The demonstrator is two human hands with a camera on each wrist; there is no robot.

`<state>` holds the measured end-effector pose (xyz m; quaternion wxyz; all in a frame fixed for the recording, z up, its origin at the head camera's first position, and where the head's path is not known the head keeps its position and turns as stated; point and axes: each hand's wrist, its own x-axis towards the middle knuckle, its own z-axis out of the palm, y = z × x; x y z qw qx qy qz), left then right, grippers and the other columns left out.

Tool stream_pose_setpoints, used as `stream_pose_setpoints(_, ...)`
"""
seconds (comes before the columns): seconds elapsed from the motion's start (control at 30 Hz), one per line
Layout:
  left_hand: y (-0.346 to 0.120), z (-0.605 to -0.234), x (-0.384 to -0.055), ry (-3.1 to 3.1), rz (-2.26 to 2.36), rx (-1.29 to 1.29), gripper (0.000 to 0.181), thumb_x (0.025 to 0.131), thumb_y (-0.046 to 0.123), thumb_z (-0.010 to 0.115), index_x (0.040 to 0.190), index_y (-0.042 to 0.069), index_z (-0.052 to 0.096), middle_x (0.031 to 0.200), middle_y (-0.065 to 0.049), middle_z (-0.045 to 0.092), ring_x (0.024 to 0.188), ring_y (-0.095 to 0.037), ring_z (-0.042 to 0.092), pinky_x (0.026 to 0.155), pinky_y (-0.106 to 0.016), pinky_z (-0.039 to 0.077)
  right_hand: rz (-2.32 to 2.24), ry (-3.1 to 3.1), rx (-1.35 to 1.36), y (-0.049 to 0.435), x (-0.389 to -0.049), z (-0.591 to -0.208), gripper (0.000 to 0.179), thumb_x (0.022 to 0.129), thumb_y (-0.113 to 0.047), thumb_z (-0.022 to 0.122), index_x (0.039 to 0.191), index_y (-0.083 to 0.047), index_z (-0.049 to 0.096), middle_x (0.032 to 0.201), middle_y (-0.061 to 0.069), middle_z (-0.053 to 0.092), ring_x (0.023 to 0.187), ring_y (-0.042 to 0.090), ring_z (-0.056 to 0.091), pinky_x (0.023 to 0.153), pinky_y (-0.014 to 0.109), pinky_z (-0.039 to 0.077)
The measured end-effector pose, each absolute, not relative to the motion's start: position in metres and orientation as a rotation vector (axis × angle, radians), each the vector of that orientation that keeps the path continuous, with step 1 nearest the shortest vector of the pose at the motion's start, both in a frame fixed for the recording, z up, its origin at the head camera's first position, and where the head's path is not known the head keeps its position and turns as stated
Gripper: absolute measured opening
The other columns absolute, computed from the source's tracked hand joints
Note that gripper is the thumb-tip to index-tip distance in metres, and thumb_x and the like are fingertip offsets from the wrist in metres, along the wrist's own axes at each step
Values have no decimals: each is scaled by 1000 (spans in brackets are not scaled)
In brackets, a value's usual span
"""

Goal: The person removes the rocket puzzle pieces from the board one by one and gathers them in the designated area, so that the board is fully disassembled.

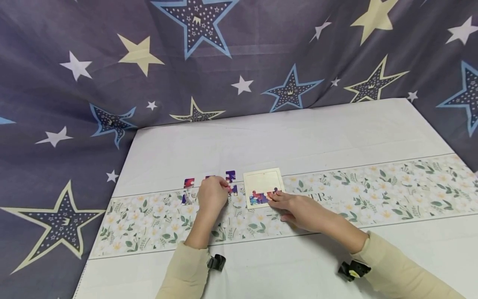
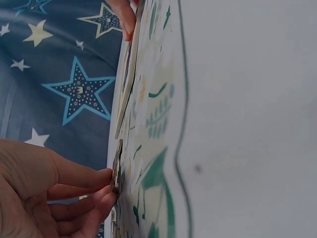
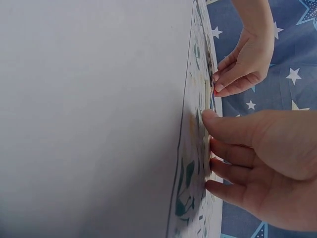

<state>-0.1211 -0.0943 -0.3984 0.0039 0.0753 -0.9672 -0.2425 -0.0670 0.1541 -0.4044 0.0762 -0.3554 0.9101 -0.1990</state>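
My left hand [image 1: 212,194] pinches a jigsaw puzzle piece [image 2: 117,166] between thumb and fingertips, low over the table, left of the puzzle tray. The piece is seen edge-on in the left wrist view. A pale square puzzle tray [image 1: 263,181] lies in front of me, with a row of joined colourful pieces [image 1: 257,199] along its near side. My right hand [image 1: 300,211] rests at the tray's near right corner, its extended fingertips [image 3: 218,187] touching the tray and the pieces there. Part of that row is hidden beneath the fingers.
Loose puzzle pieces lie around my left hand: a red and purple one [image 1: 189,182], a dark purple one [image 1: 230,175] and several others, some partly covered by the hand. A floral printed band [image 1: 373,193] crosses the white table [image 1: 298,137]. A star-patterned cloth [image 1: 261,45] hangs behind.
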Motion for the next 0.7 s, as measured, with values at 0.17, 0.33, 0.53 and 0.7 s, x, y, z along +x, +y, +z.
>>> stream_pose_setpoints(0.17, -94, -398, -121, -3049, -745, 241, 4, 81, 9, 71, 79, 9, 75, 84, -9, 74, 77, -30, 68, 65, -41, 51, -598, 2727, -1070, 154, -67, -404, 50, 84, -9, 70, 132, -3, 56, 144, 14, 50, 132, 33, 49, 95, 41, 51)
stream_pose_setpoints(0.33, -94, -398, -121, -3059, -732, 242, 4, 81, 10, 72, 78, 9, 74, 84, -9, 74, 77, -29, 68, 64, -41, 51, -598, 2726, -1076, 154, -67, -404, 50, 84, -8, 70, 132, -3, 56, 144, 14, 50, 132, 34, 49, 94, 41, 52)
stream_pose_setpoints(0.53, -92, -397, -121, -3051, -705, 215, 4, 81, 11, 72, 81, 9, 75, 84, -8, 74, 76, -28, 68, 64, -39, 52, -594, 2729, -1074, 155, -67, -405, 50, 84, -9, 70, 132, -3, 56, 144, 14, 49, 132, 34, 49, 93, 40, 53)
stream_pose_setpoints(0.7, -86, -397, -119, -3046, -753, 134, 9, 82, 12, 72, 90, 8, 75, 85, -7, 74, 78, -24, 68, 69, -38, 53, -597, 2727, -1075, 154, -67, -404, 51, 84, -9, 70, 132, -3, 56, 144, 15, 49, 132, 34, 49, 93, 40, 53)
